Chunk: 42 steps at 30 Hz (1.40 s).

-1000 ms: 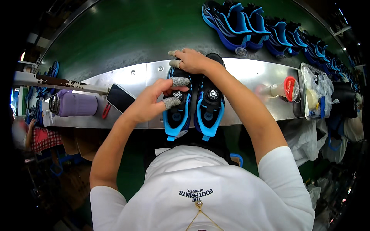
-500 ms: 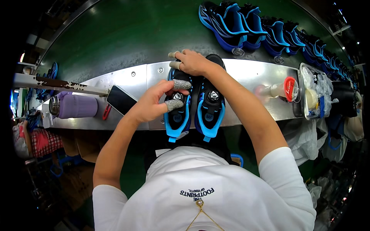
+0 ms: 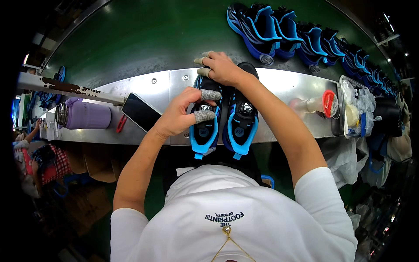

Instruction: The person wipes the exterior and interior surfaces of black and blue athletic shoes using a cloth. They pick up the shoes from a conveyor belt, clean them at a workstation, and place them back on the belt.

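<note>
Left hand [image 3: 176, 115], right hand [image 3: 223, 72], left shoe [image 3: 204, 139] and right shoe [image 3: 239, 132] are all appearing slightly further right in the view than half a second ago, with the dark-screened phone [image 3: 142, 112] and the metal strip of the desk [image 3: 283, 129] shifting along with them. Both shoes are lying side by side across the desk in front of the person, openings up, heels jutting over its near edge. The left hand, wearing grey covers on its thumb and forefinger, is reaching over the left shoe, with the round dial [image 3: 204, 107] sitting between those digits; I cannot tell whether that grip is pinching the dial or resting around it. The right hand, wearing pale finger covers, is lying over the toe of the left shoe; its underside is staying hidden, so I cannot tell how firmly that grip is holding. A purple bottle [image 3: 89, 115] is sitting left of the phone, while a red-lidded container [image 3: 317, 104] and a tray [image 3: 342, 118] of crumpled clear plastic are resting to the right
</note>
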{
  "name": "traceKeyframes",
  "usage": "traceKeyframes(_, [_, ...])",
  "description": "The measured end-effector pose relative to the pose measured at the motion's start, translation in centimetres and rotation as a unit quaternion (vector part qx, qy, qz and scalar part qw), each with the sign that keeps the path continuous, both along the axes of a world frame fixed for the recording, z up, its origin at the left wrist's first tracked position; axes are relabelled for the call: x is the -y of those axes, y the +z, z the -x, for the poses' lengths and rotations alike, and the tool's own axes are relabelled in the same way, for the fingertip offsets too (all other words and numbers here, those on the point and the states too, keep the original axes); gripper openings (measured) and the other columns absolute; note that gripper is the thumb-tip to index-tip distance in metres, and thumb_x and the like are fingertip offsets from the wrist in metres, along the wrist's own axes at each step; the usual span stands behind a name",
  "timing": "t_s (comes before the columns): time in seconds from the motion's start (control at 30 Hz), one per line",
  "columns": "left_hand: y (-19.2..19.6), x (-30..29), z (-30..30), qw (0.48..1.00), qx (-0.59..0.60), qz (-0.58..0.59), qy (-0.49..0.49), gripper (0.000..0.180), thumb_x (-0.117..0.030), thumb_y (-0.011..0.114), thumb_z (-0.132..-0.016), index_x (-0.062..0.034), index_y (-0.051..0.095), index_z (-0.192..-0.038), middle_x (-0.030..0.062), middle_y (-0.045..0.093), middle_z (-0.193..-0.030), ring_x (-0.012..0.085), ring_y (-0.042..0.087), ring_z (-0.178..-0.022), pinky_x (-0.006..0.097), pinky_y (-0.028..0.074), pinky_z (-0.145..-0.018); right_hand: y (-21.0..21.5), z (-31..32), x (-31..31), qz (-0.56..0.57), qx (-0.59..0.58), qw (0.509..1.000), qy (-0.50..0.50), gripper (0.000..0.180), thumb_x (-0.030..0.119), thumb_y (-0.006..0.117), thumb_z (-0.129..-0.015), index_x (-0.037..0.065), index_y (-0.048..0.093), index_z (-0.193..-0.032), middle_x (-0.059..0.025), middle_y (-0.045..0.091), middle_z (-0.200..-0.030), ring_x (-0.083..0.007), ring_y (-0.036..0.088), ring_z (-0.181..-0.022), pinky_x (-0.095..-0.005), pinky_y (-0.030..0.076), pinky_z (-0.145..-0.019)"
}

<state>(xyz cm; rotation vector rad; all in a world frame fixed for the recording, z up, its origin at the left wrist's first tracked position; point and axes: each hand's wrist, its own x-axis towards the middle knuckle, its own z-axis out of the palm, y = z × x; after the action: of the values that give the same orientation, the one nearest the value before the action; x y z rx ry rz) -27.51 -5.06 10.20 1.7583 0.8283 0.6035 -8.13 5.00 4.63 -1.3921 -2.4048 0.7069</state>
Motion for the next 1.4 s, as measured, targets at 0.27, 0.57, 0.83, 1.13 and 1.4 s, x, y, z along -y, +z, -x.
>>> traceKeyframes(0.27, [1.1,7.7,1.8,0.932,0.072,0.292,0.204,0.025,-0.007,0.061,-0.094,-0.0004,0.061,-0.118,0.0078,0.066,-0.109,0.0157,0.064,-0.097,0.029,0.052,-0.09,8.1,-2.7,8.7,0.249,-0.294,0.92,0.078,0.05,0.008,0.07,-0.085,0.011,0.06,-0.134,-0.0097,0.068,-0.116,-0.0219,0.064,-0.105,-0.0336,0.05,-0.091])
traceKeyframes(0.57, [0.2,9.1,0.2,0.875,0.249,0.348,0.227,0.021,-0.006,0.052,-0.098,0.0021,0.059,-0.116,0.0108,0.064,-0.114,0.0213,0.064,-0.109,0.035,0.051,-0.099,7.2,0.1,11.7,-0.033,-0.182,0.982,0.043,0.043,0.008,0.074,-0.078,0.011,0.065,-0.119,-0.0098,0.058,-0.089,-0.0292,0.057,-0.093,-0.0388,0.048,-0.081])
traceKeyframes(0.83, [0.0,9.0,0.5,0.869,0.283,0.351,0.203,0.022,-0.011,0.053,-0.098,0.0012,0.058,-0.115,0.0125,0.064,-0.116,0.0217,0.062,-0.114,0.034,0.046,-0.103,8.1,-1.0,10.7,0.073,-0.194,0.975,0.082,0.057,0.007,0.073,-0.081,0.017,0.06,-0.135,-0.0073,0.061,-0.095,-0.0238,0.058,-0.086,-0.033,0.048,-0.078])
traceKeyframes(1.13, [-0.4,9.8,-0.7,0.85,0.329,0.349,0.218,0.021,-0.008,0.052,-0.098,0.0023,0.059,-0.116,0.013,0.063,-0.119,0.0171,0.06,-0.112,0.03,0.046,-0.1,7.3,-0.3,10.8,-0.022,-0.195,0.977,0.086,0.048,0.009,0.073,-0.08,0.013,0.064,-0.126,-0.0086,0.06,-0.095,-0.0292,0.056,-0.091,-0.0381,0.047,-0.082])
traceKeyframes(1.4, [1.7,9.7,-2.8,0.985,-0.071,-0.14,0.072,0.029,-0.019,0.061,-0.094,-0.0073,0.06,-0.12,0.0211,0.058,-0.108,0.0355,0.058,-0.101,0.039,0.046,-0.093,6.9,1.0,13.3,-0.098,-0.173,0.977,-0.081,0.045,0.015,0.076,-0.078,0.015,0.066,-0.122,-0.007,0.058,-0.085,-0.0264,0.055,-0.084,-0.0373,0.045,-0.079])
